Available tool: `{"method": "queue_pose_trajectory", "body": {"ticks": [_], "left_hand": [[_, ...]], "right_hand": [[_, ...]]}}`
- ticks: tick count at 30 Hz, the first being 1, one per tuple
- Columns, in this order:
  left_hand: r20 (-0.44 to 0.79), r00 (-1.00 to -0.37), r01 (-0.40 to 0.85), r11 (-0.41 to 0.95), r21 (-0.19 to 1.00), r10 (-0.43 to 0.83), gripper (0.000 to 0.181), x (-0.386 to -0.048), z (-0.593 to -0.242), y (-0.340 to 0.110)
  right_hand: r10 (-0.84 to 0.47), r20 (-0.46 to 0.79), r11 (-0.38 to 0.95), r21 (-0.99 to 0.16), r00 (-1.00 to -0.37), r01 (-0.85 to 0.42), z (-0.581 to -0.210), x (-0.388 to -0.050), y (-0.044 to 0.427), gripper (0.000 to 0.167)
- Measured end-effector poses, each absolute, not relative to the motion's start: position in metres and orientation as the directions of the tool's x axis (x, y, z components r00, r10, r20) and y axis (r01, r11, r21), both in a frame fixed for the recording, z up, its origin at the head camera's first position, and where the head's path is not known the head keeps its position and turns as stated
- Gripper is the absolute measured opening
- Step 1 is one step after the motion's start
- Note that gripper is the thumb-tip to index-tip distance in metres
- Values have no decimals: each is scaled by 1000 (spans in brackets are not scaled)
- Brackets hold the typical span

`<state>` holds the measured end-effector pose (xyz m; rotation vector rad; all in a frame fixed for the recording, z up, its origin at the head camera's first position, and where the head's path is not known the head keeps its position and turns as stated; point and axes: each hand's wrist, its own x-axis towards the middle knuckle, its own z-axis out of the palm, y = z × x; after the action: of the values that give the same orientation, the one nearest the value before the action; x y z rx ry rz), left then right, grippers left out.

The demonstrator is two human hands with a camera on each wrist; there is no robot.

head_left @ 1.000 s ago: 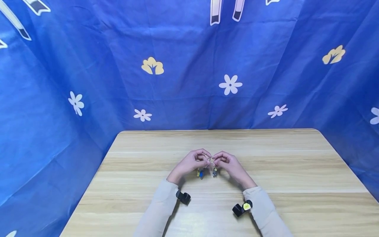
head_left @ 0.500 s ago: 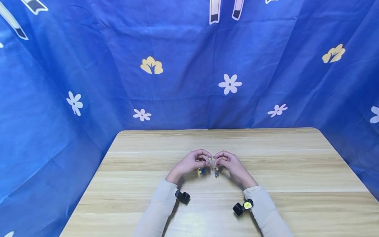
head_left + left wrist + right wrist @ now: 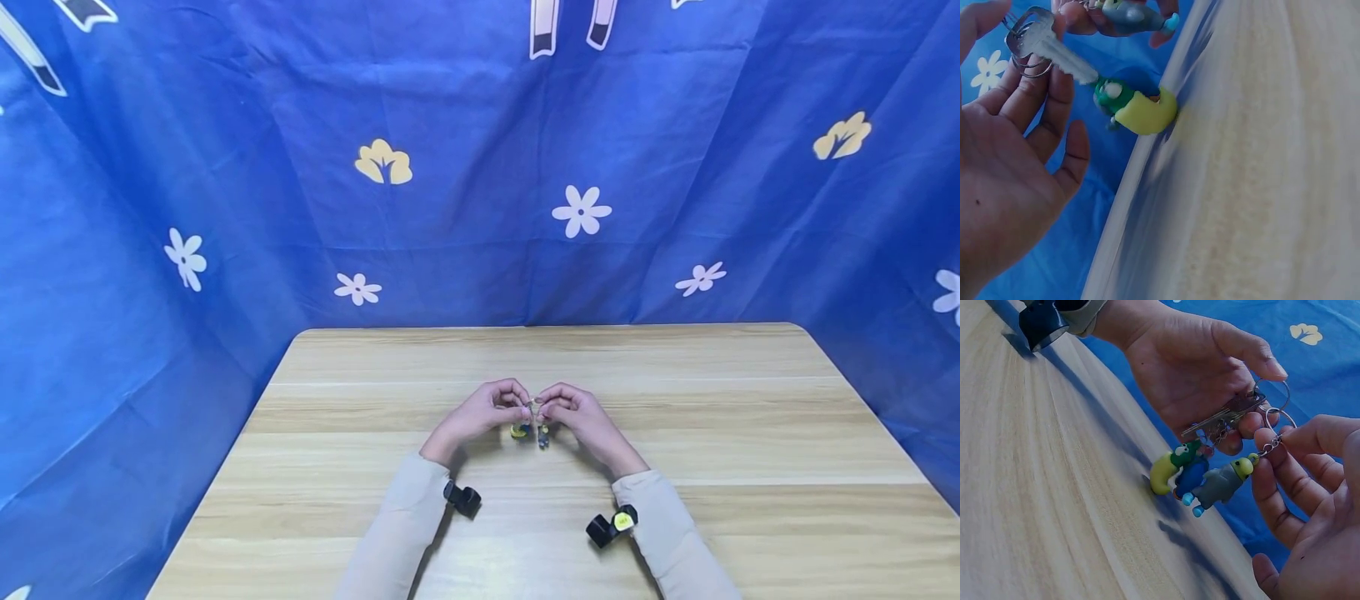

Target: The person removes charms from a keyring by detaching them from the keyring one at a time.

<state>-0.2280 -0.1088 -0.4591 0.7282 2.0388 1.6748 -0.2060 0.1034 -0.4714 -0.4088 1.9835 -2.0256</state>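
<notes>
Both hands meet over the middle of the table, fingertips nearly together in the head view. My left hand pinches a split key ring that carries metal keys. Below the keys dangle a green-headed figure with a yellow body and a blue figure partly behind another charm. My right hand pinches a second ring between thumb and fingers. From its short chain hangs a grey figure with a yellow head and light blue feet. In the right wrist view the two rings are close together; whether they are linked I cannot tell.
The wooden table extends around the hands. Behind it and at the sides hangs a blue curtain with flower prints. Black wrist cameras sit on both light sleeves.
Both hands stay almost in place, with slight finger shifts at the rings. The charms under the left hand have swung and turned, and the yellow one now shows nearer the right-hand charm.
</notes>
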Motion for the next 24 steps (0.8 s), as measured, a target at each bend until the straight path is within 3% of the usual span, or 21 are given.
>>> {"method": "queue_pose_trajectory", "body": {"ticks": [12,24], "left_hand": [[32,-796,155,152,976,605,30,-226,-457,-109],[7,-830,129,180,975,558,27,-226,-457,-107]], "right_hand": [[-367,8,9,-1000,-930,-13,-471,-206,104,31],[-370,15,-1,-1000,-929,-16,-470,-206,103,31]]}}
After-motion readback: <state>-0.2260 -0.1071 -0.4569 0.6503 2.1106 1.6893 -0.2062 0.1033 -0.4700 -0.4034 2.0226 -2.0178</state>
